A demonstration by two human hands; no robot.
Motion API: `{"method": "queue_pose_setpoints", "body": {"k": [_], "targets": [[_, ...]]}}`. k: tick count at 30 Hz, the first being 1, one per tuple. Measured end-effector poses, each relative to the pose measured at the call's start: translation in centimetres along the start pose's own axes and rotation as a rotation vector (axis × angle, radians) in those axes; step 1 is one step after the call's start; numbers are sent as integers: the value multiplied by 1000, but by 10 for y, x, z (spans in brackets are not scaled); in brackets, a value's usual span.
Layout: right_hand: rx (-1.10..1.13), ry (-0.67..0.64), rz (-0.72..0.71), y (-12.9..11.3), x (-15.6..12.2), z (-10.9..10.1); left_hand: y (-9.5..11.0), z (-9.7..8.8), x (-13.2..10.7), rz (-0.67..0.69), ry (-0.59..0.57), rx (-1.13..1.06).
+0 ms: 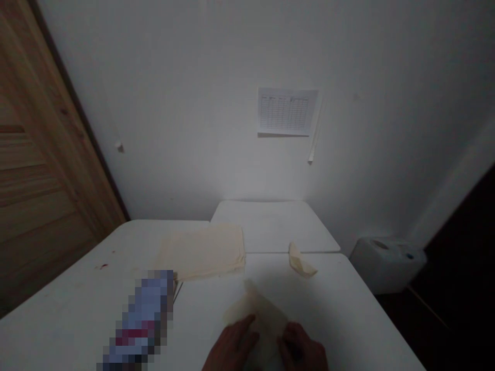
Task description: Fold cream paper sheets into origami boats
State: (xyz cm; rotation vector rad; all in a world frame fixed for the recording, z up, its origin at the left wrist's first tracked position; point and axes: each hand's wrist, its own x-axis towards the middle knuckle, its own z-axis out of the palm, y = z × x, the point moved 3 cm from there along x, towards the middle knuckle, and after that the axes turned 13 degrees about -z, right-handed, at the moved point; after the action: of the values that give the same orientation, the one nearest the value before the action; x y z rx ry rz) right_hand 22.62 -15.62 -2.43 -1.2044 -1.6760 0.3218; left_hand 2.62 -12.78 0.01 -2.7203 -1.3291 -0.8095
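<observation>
At the bottom edge of the view both my hands rest on a cream sheet of paper [260,314] lying on the white table [69,304]. My left hand [231,346] lies on the sheet's left part with fingers stretched forward. My right hand [303,348] has its fingers curled and presses the sheet's right part. The sheet appears partly folded, with a corner pointing away from me. A small folded cream paper shape [300,262] sits further back on the right. A stack of cream sheets [207,251] lies behind the hands to the left.
A blurred-out cylindrical object [141,322] lies on the table left of my hands. A second white table [270,224] stands against the wall. A printed chart [286,111] hangs on the wall. A wooden door [34,170] is at left, a white container [386,263] on the floor at right.
</observation>
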Motion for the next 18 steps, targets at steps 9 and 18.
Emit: {"method": "queue_pose_setpoints", "body": {"k": [9, 18], "targets": [[-64, 188, 210, 9, -2, -6, 7, 9, 20, -156, -397, 85], [-413, 269, -58, -6, -8, -23, 4, 10, 22, -45, -298, 60]]}}
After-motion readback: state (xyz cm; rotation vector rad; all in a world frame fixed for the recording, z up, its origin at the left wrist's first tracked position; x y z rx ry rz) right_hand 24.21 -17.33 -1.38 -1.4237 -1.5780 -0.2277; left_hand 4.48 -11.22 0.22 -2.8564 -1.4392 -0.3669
